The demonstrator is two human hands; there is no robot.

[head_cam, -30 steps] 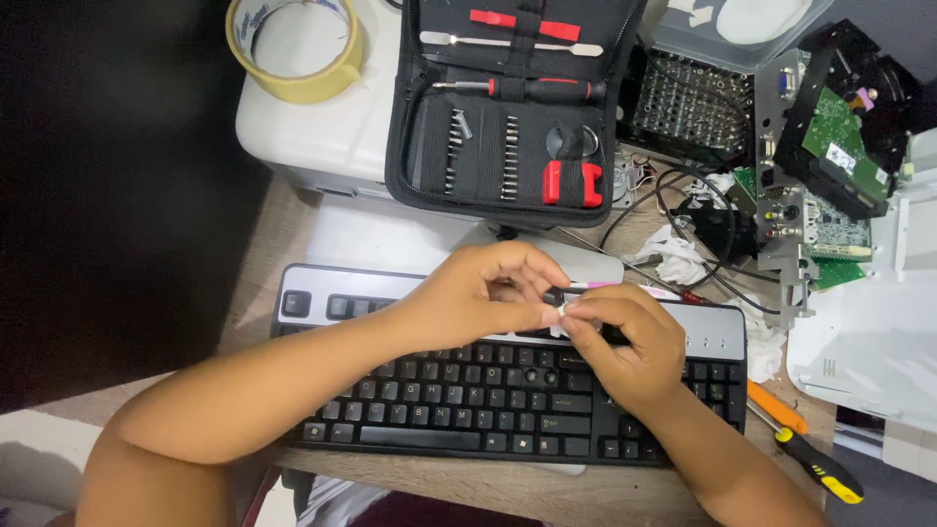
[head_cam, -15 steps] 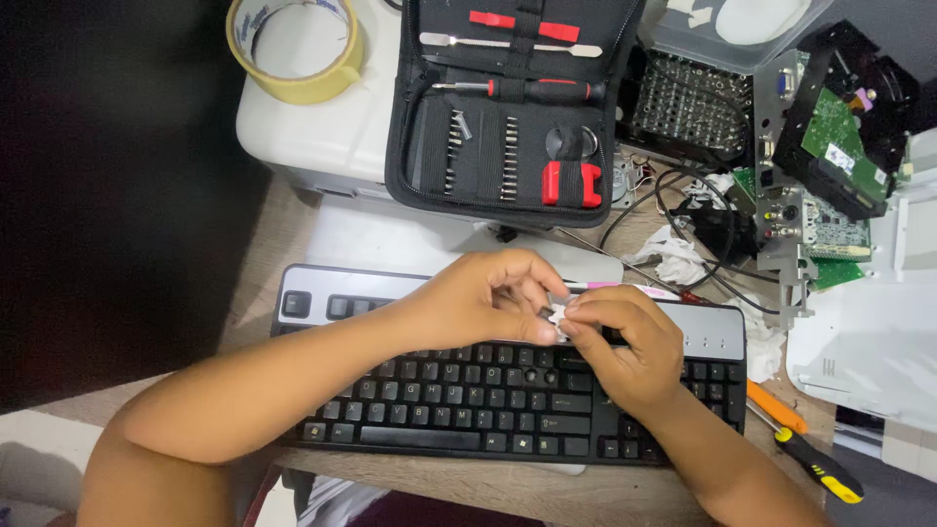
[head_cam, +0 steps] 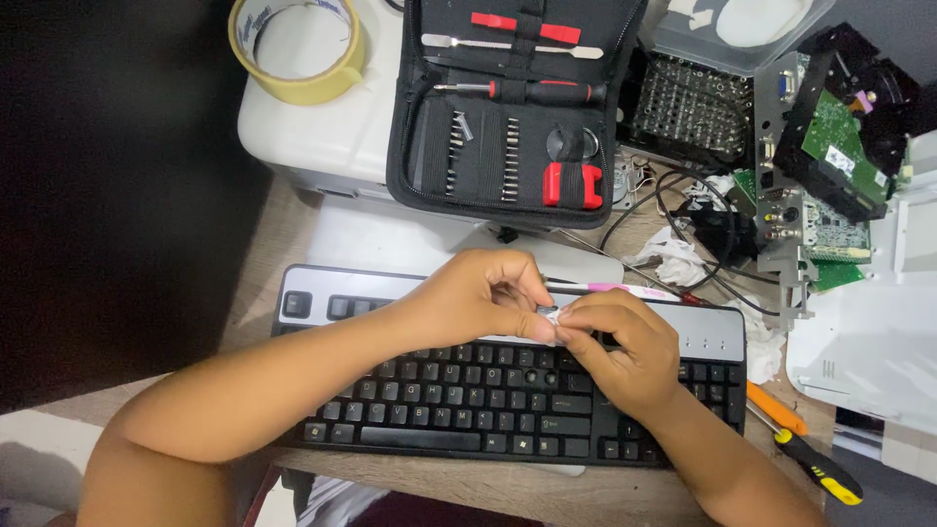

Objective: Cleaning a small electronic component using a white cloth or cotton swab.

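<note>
My left hand (head_cam: pixel 478 298) and my right hand (head_cam: pixel 620 346) meet fingertip to fingertip over the upper rows of a black keyboard (head_cam: pixel 468 390). Together they pinch a small pale piece (head_cam: pixel 552 314); most of it is hidden by the fingers and I cannot tell what it is. A pink and white pen (head_cam: pixel 615 289) lies on the keyboard's silver top strip just beyond my right hand.
An open black tool case (head_cam: pixel 512 98) with bits and a red-handled screwdriver lies behind. A roll of yellow tape (head_cam: pixel 298 49) sits on a white box. Circuit boards (head_cam: pixel 830 146), cables and crumpled tissue crowd the right. A yellow-black screwdriver (head_cam: pixel 815 466) lies at the lower right.
Both hands stay over the keyboard. The dark end seen between the fingers a second ago is now covered, and the fingertips have closed tighter on the small pale piece.
</note>
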